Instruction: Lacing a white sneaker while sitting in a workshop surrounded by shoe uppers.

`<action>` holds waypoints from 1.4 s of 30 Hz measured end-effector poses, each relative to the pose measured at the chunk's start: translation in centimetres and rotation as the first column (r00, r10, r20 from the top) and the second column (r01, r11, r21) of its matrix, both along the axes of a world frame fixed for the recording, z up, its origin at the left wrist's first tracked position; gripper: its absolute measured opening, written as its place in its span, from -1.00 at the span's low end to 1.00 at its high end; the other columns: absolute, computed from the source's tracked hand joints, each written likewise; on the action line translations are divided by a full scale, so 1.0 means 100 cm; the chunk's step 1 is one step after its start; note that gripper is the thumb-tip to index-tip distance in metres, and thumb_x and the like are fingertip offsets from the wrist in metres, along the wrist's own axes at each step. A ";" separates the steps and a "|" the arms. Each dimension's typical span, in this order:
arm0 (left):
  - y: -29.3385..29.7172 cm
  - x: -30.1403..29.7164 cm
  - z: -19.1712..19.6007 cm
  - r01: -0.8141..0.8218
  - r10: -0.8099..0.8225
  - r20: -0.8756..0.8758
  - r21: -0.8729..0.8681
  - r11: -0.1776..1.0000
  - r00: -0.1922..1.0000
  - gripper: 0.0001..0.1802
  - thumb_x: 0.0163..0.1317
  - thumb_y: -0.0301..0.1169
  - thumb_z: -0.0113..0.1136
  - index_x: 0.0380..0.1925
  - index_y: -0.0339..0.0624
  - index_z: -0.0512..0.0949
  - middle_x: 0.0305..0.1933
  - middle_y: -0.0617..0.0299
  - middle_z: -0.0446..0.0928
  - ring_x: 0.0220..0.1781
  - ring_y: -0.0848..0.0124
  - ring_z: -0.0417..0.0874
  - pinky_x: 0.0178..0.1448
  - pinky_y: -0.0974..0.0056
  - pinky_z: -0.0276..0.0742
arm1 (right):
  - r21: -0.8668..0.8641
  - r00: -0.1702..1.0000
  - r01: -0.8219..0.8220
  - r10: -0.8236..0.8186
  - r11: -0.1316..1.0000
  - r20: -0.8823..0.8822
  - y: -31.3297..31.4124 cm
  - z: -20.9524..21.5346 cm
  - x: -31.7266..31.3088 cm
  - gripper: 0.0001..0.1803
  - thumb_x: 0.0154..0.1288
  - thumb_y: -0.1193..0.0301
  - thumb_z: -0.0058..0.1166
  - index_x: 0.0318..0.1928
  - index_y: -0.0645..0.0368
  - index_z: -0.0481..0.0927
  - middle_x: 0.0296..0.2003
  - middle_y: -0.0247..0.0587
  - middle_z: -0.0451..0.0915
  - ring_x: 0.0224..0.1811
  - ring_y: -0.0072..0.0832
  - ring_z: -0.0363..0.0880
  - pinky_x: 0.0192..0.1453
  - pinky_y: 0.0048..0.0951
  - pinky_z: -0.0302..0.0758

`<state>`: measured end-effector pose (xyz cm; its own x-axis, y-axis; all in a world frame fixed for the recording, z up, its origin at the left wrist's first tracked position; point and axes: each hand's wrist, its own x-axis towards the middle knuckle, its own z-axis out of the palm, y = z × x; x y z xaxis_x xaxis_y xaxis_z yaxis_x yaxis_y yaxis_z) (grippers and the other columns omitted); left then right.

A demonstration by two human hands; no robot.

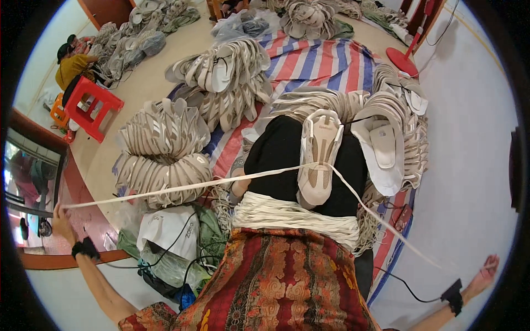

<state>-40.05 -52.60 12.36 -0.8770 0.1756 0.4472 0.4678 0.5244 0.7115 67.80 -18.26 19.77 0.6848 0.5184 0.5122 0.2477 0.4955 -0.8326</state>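
A beige and white shoe upper [322, 140] lies across my black-clad lap, its toe toward me. One long cream shoelace [232, 179] runs through its lacing area and stretches out to both sides. Far out at the left, my left hand [64, 225] is closed on one end, and that side is pulled straight. At the far lower right my right hand [485, 273] is closed on the other end, where the lace smears with motion. A thick bundle of cream laces [295, 218] rests across my lap, just below the shoe's toe.
Stacks of shoe uppers stand at the left [163, 176], beyond my knees and along the right wall. A striped tarp [309, 60] covers the floor. Bags [168, 231] lie left of my lap. A red stool [93, 107] and a seated person [74, 66] are at far left.
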 end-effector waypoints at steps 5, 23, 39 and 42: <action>0.185 0.089 -0.055 0.342 -0.419 0.069 0.465 0.817 0.906 -0.72 0.21 -0.37 0.03 -0.15 -0.34 0.47 -0.34 0.15 0.54 -0.27 0.41 0.57 -0.15 0.41 0.48 | -0.418 0.925 -0.264 0.352 0.869 0.146 0.060 -0.095 -0.174 -0.59 0.31 0.31 -0.11 0.09 0.28 0.34 -0.33 -0.40 0.50 -0.55 -0.80 0.18 -0.49 -0.75 0.18; 0.497 0.495 -0.107 0.929 -0.729 0.674 0.335 0.159 -0.119 -0.82 0.21 -0.46 0.01 -0.31 -0.39 0.49 -0.43 0.20 0.54 -0.43 0.51 0.56 -0.35 0.45 0.50 | -0.762 0.472 -0.551 0.880 0.340 0.051 0.159 -0.233 -0.403 -0.85 0.07 0.45 -0.01 -0.40 0.29 0.54 -0.55 0.00 0.54 -0.50 -0.20 0.55 -0.42 -0.35 0.43; 0.511 0.501 -0.127 0.947 -0.915 0.395 -0.256 -0.195 -0.082 -0.82 0.09 -0.38 0.04 -0.53 -0.30 0.49 -0.56 0.04 0.51 -0.55 0.24 0.53 -0.43 0.21 0.43 | -0.859 0.381 -0.391 0.908 0.329 0.174 0.156 -0.229 -0.412 -0.77 0.00 0.34 -0.06 -0.36 0.17 0.58 -0.46 -0.01 0.56 -0.38 -0.07 0.55 -0.31 -0.22 0.45; 0.505 0.516 -0.134 0.932 -0.899 0.431 -0.352 -0.085 0.081 -0.78 0.03 -0.30 0.01 -0.55 -0.22 0.53 -0.52 -0.05 0.52 -0.45 0.04 0.56 -0.36 0.04 0.44 | -0.876 0.329 -0.417 0.939 0.242 0.103 0.158 -0.225 -0.418 -0.75 0.03 0.36 -0.05 -0.33 0.27 0.56 -0.45 0.09 0.55 -0.37 -0.14 0.58 -0.33 -0.31 0.44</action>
